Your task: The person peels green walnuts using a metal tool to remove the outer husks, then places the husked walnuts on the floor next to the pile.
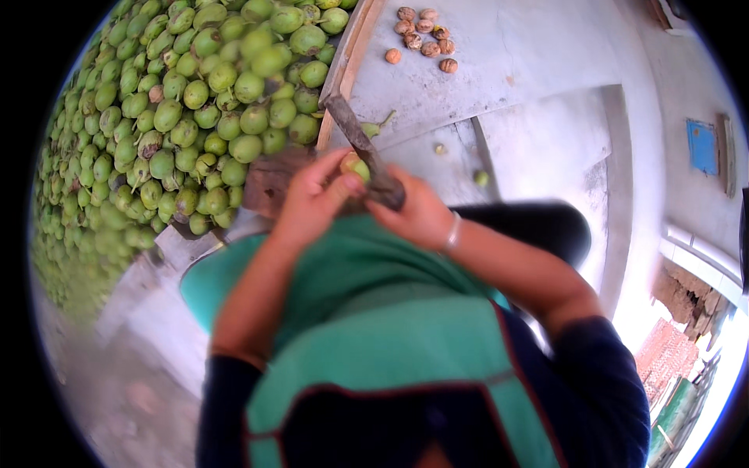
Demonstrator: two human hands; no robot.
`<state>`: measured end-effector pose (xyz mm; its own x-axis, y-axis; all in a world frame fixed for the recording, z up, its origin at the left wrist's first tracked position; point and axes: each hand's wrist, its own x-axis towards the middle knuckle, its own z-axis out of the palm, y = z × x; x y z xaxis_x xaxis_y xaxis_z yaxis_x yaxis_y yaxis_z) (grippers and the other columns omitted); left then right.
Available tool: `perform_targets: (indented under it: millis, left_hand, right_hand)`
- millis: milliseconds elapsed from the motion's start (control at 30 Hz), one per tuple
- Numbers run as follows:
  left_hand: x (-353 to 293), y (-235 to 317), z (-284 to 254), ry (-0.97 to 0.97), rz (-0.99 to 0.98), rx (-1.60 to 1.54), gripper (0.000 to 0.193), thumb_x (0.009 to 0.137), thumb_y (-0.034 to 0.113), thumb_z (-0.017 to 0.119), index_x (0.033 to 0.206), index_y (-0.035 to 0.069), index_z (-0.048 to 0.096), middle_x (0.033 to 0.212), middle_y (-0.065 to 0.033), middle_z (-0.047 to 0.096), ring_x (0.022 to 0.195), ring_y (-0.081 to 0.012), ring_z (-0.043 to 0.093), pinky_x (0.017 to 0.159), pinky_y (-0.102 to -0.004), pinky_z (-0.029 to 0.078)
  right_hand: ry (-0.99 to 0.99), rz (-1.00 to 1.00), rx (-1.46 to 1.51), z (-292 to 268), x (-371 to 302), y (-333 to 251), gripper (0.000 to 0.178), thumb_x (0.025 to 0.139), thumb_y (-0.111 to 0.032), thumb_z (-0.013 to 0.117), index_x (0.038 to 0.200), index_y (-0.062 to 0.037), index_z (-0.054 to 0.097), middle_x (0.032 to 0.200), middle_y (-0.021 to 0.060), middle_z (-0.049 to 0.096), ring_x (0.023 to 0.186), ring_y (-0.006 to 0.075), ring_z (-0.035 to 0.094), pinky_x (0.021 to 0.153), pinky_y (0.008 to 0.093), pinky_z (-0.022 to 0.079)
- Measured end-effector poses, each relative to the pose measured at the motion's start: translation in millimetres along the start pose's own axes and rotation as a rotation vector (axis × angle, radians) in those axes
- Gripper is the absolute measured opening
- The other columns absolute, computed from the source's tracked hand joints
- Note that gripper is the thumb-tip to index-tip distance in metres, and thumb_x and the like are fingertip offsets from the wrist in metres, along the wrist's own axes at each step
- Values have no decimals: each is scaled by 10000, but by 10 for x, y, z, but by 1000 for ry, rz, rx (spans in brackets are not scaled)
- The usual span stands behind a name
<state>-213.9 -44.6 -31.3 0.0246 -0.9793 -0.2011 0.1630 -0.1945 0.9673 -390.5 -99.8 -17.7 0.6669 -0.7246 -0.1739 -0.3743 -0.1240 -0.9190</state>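
Pinching a green-and-tan nut (359, 168) (partly covered), the left hand (312, 196) nears the right hand (420, 212), clasped round a tool (360, 144).

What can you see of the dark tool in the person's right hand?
The dark tool is long, narrow and brown, with a mottled, worn-looking surface; wood or rusty metal, I cannot tell. It slants from the upper left down to the right hand, which holds its thicker, rounded lower end. Its middle lies beside the green and brown fruit in the left hand; blur hides whether they touch.
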Motion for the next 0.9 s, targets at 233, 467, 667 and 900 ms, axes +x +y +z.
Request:
perform_targets:
  millis: [233,467,667,900]
  left_hand:
    - [35,107,-92,-275,-47,-101,451,877,295,580,1185,-25,502,946,-56,595,797,-108,567,734,-250,477]
    - [35,157,-17,-174,-242,-423,416,920,235,484,1244,-16,418,1017,-129,589,797,-153,573,693,-258,487]
    - [71,24,-97,-178,-217,-494,371,953,250,300,1174,-8,449,925,-138,597,738,-169,572,635,-260,475]
    - [36,25,49,6,-331,-448,415,955,321,299,1111,-11,491,718,-83,529,503,-128,435,445,-225,353]
  right_hand:
    - [-43,-193,-197,-171,-30,-3,283,728,-133,674,941,-71,500,725,133,594,652,334,594,569,397,478]
    - [84,-267,-214,-215,-79,58,264,713,-115,682,922,-72,526,723,124,597,643,300,611,562,370,488]
    - [133,-230,-396,-177,-62,84,291,694,-109,685,938,-69,530,726,136,607,646,297,621,570,360,499]
    - [68,-213,-447,-130,-51,46,340,681,-167,674,963,-82,504,735,134,597,661,315,600,570,402,483]
